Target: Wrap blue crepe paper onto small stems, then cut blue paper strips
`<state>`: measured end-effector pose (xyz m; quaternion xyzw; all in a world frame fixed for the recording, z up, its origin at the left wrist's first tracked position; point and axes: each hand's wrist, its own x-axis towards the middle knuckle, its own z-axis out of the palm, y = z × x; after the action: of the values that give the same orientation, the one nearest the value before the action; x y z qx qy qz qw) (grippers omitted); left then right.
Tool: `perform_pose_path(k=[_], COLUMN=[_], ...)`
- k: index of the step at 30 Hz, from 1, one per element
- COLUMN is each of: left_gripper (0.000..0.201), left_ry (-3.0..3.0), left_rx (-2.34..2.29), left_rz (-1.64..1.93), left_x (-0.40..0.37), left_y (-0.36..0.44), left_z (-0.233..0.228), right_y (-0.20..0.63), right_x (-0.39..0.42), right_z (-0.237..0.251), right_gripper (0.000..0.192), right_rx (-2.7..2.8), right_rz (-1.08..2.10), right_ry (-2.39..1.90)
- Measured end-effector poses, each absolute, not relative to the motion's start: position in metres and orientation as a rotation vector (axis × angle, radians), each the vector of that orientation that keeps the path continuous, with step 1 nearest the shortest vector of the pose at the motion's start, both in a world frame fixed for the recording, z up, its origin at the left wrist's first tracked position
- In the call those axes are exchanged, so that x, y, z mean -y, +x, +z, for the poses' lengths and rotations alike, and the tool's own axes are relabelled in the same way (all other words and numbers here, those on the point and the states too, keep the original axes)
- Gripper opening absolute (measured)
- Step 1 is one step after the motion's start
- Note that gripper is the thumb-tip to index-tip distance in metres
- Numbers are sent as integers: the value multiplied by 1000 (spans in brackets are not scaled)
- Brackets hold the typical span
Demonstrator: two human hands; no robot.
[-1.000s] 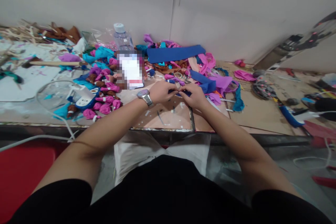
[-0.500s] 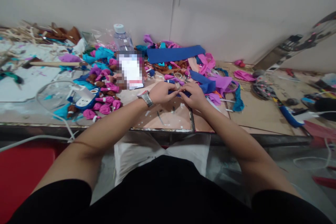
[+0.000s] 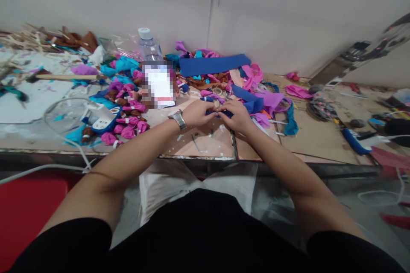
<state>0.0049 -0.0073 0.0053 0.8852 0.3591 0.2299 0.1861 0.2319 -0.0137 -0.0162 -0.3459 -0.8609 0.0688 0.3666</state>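
Note:
My left hand, with a metal watch on its wrist, is closed, thumb and fingertips pinched together low over the bench. Facing it, my right hand is closed too, its fingertips meeting those of my left. A bit of dark blue material shows at the fingers, but what they pinch is small and mostly hidden. Just beyond the hands lie a tape-like ring, a small pink bundle and a folded blue cloth strip. A wider blue strip rests on the scrap heap behind.
Left of my hands, a phone leans near a plastic bottle. Pink tied bundles surround a blue-and-white power socket with a white cable. A hammer lies farther left. Purple cloth and cardboard are at right.
Both hands stay in the same place, fingertips together. Only a very slight shift of the fingers shows; the things around them have not moved.

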Motion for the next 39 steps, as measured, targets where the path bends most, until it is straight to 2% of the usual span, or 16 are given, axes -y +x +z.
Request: perform_pose_path(k=[34, 39], left_gripper=[31, 26], left_ry=[2538, 2651], left_rx=[-1006, -1061], left_rz=[680, 669], left_x=[8, 4], left_y=[5, 4], left_z=[4, -1], right_y=[231, 232], right_x=[15, 14], right_z=[-15, -15], right_gripper=[11, 12], right_rx=[2240, 2234], right_rz=[216, 203], right_ry=[-913, -910])
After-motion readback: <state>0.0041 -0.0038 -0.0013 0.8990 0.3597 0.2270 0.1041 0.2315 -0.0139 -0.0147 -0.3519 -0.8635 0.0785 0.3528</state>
